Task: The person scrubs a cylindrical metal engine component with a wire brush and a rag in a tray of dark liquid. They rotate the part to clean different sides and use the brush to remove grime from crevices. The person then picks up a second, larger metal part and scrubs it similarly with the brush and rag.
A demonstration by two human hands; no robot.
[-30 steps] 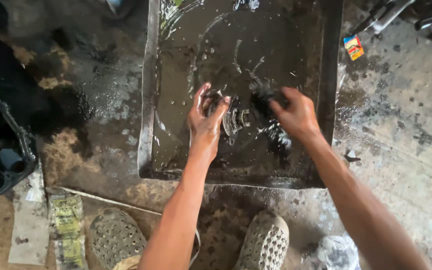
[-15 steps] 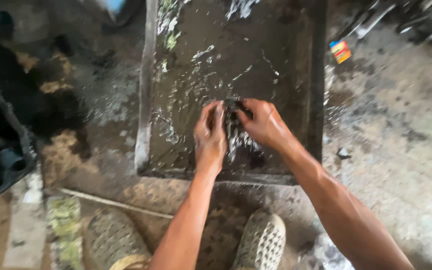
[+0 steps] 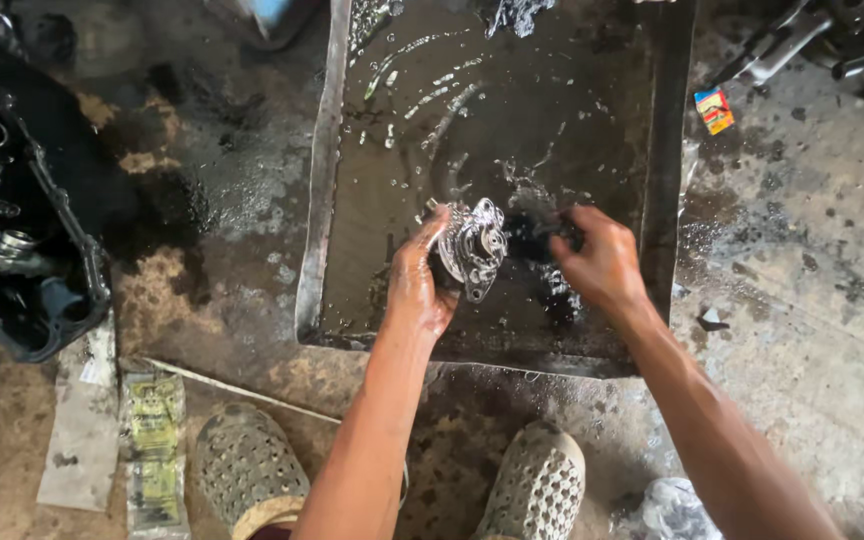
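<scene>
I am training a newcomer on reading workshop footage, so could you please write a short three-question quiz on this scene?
1. True or false: the left hand holds the metal part above the dark liquid in the metal tray.
2. What does the right hand grip? A) a dark brush-like tool B) a hammer C) a spanner
3. Which lies on the floor right of the tray: the small colourful box or the perforated shoes?

Key: 1 true; 2 A; 3 the small colourful box.

Soft daylight, glare on wet tray, corners perhaps blurred.
</scene>
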